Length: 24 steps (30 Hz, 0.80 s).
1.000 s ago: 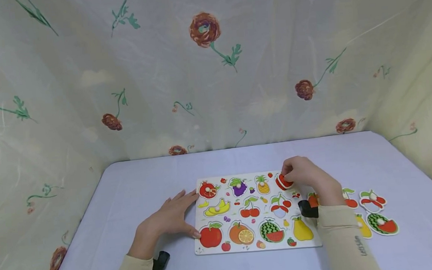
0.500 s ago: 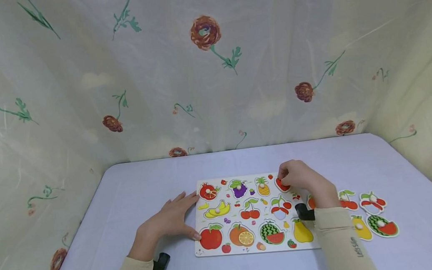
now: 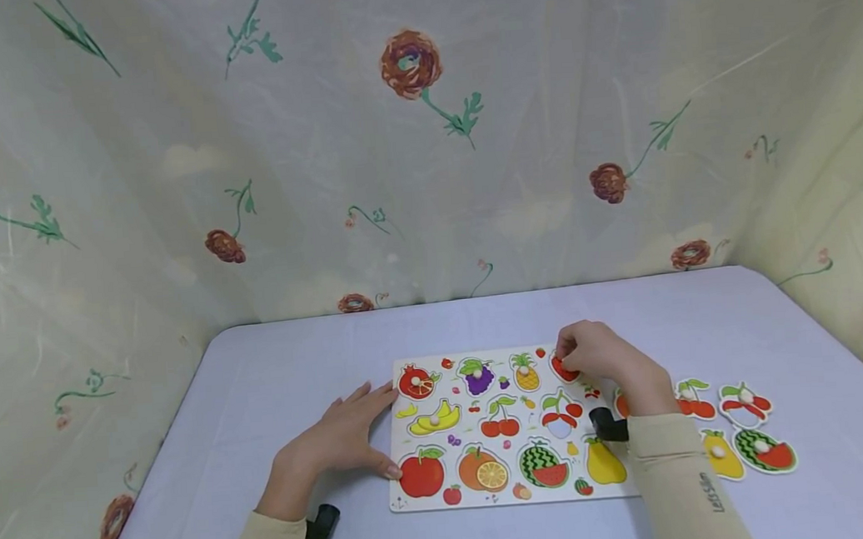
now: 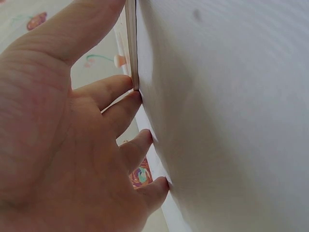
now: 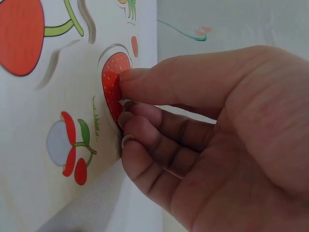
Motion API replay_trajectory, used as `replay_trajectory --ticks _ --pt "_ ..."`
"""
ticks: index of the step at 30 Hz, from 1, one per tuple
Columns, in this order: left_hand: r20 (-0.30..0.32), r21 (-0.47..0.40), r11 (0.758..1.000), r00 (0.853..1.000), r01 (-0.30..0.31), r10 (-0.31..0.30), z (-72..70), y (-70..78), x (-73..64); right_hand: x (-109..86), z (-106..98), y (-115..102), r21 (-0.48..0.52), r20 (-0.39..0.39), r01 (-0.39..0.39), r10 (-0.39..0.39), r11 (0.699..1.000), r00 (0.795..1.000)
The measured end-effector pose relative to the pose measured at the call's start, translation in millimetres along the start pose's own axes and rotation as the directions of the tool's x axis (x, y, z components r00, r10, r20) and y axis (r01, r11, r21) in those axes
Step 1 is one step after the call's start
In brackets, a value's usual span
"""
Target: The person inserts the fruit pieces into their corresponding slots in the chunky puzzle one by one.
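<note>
I see right hand [image 3: 609, 359] pinching strawberry piece [image 5: 111, 89] right at its fingertips, far right corner of board [image 3: 548, 495]; long axis partly covered, can't call it. Left hand [image 3: 338, 436] spread wide, left edge, farther off.

A small draped enclosure is shown; whether it is set up within a home, a studio or elsewhere cannot be told. The plain pale counter [image 3: 296, 371] is screened at the back and along both sides by light sheeting [image 3: 301, 120], patterned with reddish-brown flowers [image 3: 409, 62] and green stems [image 3: 439, 110].
</note>
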<state>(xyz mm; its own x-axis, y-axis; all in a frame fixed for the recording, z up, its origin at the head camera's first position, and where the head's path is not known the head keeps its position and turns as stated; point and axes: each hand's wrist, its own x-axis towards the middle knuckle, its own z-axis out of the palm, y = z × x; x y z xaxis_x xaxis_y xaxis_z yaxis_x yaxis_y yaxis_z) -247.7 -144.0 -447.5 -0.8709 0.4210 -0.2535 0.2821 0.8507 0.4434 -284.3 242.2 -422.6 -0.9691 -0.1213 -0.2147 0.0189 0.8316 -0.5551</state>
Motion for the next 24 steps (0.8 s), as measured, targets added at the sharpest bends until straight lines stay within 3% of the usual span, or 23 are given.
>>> replay_trajectory --ticks 14,24 --pt "0.010 0.005 1.000 1.000 0.008 -0.008 0.1 0.1 -0.4 1.1 1.0 3.7 0.006 0.003 0.008 -0.008 1.000 1.000" --pt "0.012 -0.005 1.000 1.000 -0.001 0.001 -3.7 4.8 -4.4 -1.2 -1.9 1.1 0.023 0.015 -0.036 0.036 0.999 0.999"
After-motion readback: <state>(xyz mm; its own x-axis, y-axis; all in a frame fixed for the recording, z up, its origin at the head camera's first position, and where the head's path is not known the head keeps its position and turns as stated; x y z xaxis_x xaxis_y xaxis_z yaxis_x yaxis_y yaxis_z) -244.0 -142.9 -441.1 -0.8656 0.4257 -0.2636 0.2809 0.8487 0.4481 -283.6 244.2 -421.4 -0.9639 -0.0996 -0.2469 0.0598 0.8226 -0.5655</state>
